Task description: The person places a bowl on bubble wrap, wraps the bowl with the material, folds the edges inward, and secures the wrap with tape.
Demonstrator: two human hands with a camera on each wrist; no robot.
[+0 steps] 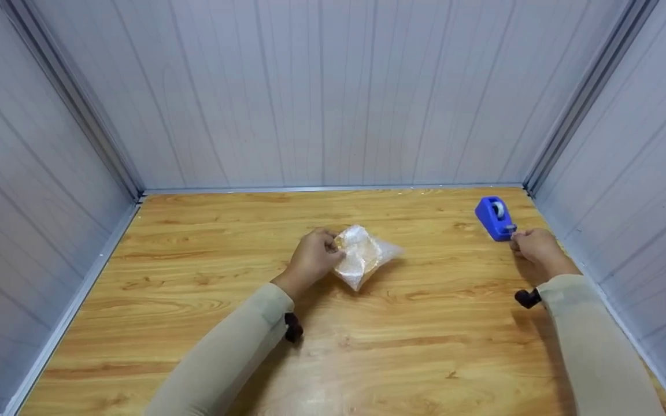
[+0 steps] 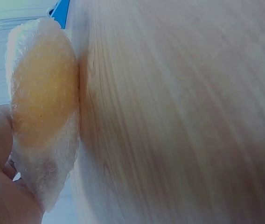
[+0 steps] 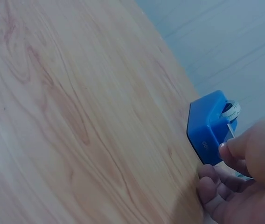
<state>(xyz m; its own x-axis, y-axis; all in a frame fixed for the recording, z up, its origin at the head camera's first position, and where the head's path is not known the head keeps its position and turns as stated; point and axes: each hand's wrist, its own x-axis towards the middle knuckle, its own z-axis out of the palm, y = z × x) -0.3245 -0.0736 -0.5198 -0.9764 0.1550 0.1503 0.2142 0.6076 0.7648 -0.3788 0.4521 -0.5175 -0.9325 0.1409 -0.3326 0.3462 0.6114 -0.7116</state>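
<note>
Near the middle of the table, my left hand [image 1: 317, 252] pinches the left edge of a bubble-wrap bundle [image 1: 362, 254]. Something yellow-orange shows through the wrap in the left wrist view, its kind hidden by the bubbles [image 2: 44, 93]. Over on the right, a blue tape dispenser [image 1: 492, 219] holds a small roll of clear tape [image 3: 231, 110]. At the dispenser's front end my right hand [image 1: 535, 245] has thumb and forefinger pinched together on the end of the tape. Its other fingers are curled just in front of the dispenser.
The wood-grain table [image 1: 223, 323] is enclosed by pale panel walls [image 1: 321, 98] at the back and both sides. The dispenser stands near the back right corner, close to the right wall [image 1: 645, 219]. A dark wrist camera [image 1: 526, 298] sits at the right cuff.
</note>
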